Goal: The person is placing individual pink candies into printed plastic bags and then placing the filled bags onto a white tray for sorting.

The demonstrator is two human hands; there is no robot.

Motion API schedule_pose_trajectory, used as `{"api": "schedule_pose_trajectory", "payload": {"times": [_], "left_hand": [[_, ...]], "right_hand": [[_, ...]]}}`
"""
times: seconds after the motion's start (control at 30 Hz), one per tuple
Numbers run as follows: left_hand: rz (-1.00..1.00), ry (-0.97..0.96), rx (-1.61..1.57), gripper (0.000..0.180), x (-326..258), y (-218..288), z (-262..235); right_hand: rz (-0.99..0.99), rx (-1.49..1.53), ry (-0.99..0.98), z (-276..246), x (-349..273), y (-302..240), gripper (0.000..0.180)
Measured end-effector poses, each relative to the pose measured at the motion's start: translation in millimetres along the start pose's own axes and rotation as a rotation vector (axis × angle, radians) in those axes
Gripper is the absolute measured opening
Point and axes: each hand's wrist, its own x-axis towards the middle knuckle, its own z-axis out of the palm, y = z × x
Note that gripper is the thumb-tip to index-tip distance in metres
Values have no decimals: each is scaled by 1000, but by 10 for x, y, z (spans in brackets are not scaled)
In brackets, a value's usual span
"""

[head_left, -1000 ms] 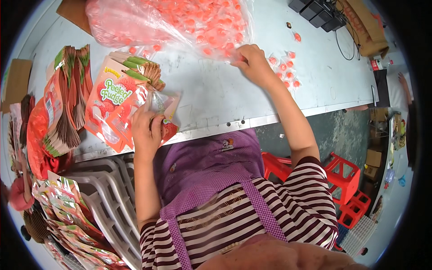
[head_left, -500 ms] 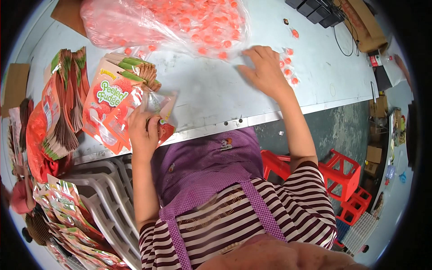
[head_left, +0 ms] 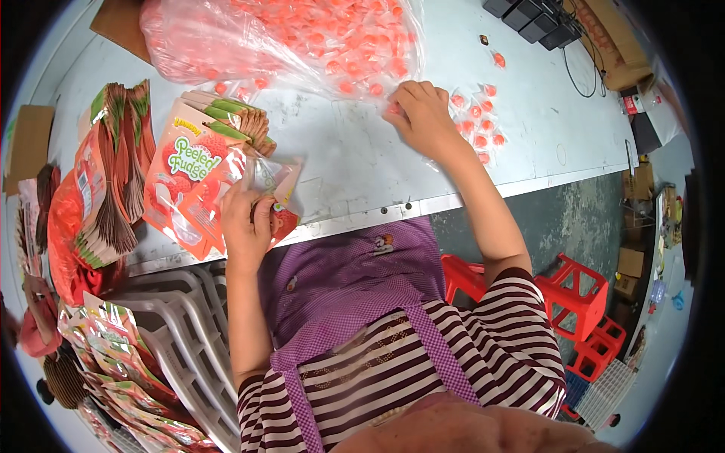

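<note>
My left hand grips an open red-and-clear snack pouch at the near edge of the white table. Just left of it lies a fanned stack of flat pouches of the same kind. My right hand rests palm down on the table, fingers curled over small wrapped red candies at the mouth of a large clear plastic bag full of them. Several loose wrapped candies lie right beside that hand.
More stacked pouches sit at the table's left end, and others fill a white plastic crate below. Black boxes with a cable stand at the far right. Red plastic stools are on the floor to my right.
My right hand has slid from the loose candies toward the bag's mouth and flattened onto the table. The left hand keeps hold of the pouch, hardly moved.
</note>
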Motion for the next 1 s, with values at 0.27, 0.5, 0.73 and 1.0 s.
{"api": "schedule_pose_trajectory", "payload": {"times": [0.27, 0.5, 0.73, 1.0], "left_hand": [[0, -18, 9, 12, 6, 6, -19], [-23, -12, -11, 12, 4, 11, 15], [-1, -1, -8, 13, -10, -11, 10], [21, -1, -1, 12, -1, -29, 10]], "right_hand": [[17, 53, -277, -472, -127, 128, 27], [-58, 79, 140, -6, 321, 371, 32], [29, 22, -132, -177, 222, 269, 32], [-24, 46, -235, -430, -50, 307, 31]]}}
